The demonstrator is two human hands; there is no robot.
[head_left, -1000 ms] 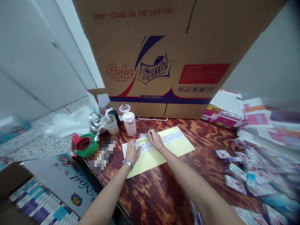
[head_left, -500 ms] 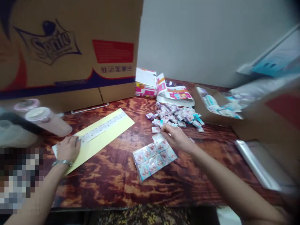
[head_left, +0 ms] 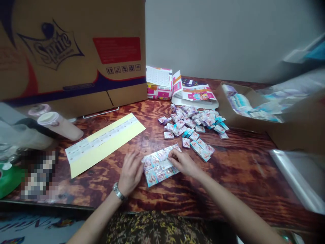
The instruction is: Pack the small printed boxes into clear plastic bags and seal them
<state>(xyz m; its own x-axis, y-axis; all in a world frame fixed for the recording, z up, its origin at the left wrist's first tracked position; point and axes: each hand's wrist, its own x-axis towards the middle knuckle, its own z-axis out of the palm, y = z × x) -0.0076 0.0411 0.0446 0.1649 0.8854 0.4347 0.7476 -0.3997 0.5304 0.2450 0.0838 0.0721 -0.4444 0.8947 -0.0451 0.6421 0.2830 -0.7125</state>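
Observation:
A clear-wrapped pack of small printed boxes lies flat on the wooden table in front of me. My right hand is over its right part, thumb and fingers pinching a small white label against the top of the pack. At the pack's left edge is my left hand, palm down with fingers stretched out, wearing a metal-banded watch; whether it touches the wrap is hard to tell. Farther left lies a yellow backing sheet with a strip of white labels on it.
Loose small boxes form a heap beyond the pack. A large cardboard carton stands at the back left, near a tilted plastic bottle. An open carton with more packs is at right, above a plastic film roll.
My left hand has left the yellow sheet and come right, to the pack's left edge. My right hand has brought the white label down onto the pack. The view has shifted slightly.

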